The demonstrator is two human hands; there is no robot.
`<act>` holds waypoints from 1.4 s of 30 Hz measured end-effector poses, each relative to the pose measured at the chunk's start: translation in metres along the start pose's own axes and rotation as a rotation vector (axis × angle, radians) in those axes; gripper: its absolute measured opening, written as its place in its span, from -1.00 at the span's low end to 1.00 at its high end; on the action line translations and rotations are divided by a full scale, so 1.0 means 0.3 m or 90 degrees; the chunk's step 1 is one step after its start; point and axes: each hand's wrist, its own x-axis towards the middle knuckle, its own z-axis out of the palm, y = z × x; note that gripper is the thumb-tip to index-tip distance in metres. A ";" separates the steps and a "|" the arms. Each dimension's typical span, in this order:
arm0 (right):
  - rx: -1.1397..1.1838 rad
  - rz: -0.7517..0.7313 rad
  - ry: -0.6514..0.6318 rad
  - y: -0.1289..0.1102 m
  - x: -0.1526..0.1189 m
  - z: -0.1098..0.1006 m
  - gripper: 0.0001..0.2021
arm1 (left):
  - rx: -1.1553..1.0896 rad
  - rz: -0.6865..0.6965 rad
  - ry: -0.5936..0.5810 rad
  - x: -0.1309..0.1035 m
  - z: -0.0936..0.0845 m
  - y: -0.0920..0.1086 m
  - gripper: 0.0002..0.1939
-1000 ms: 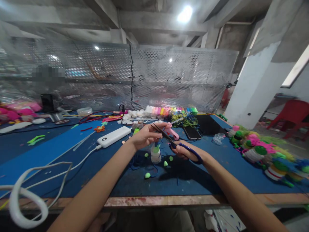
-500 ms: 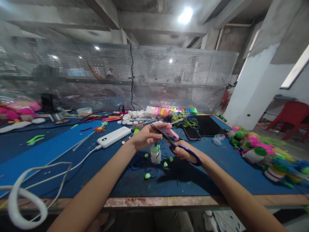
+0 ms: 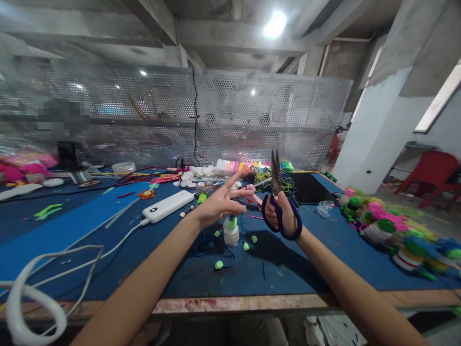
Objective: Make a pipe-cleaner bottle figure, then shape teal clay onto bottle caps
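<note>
My right hand [image 3: 287, 217] grips a pair of scissors [image 3: 275, 180] with dark blue handles; the blades point up and stand slightly apart. With fingers stretched out and spread, my left hand [image 3: 218, 205] hovers just above a small white bottle [image 3: 231, 236]. That bottle has bright green on top, partly hidden by the hand. Around its base lie several light green lumps, one of them [image 3: 218, 265] at the end of a blue cord [image 3: 230, 261]. A short blue snippet [image 3: 263, 270] rests on the mat. Between my hands is a pink tool [image 3: 256, 199], partly covered.
A white power bank [image 3: 168, 206] with a cable lies left. Colourful small containers [image 3: 237, 166] line the back, beside tangled green cords [image 3: 286, 182] and a black tablet [image 3: 311, 188]. Decorated bottles [image 3: 382, 230] stand right. A perforated metal screen [image 3: 230, 120] rises behind.
The scissors have come away from my left hand and swung upright in my right hand. My left fingers have spread out. The blue snippet on the mat shows more clearly.
</note>
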 end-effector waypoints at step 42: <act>-0.118 -0.122 0.013 0.033 -0.025 0.073 -0.49 | 0.160 0.117 0.102 0.028 0.070 -0.028 -0.88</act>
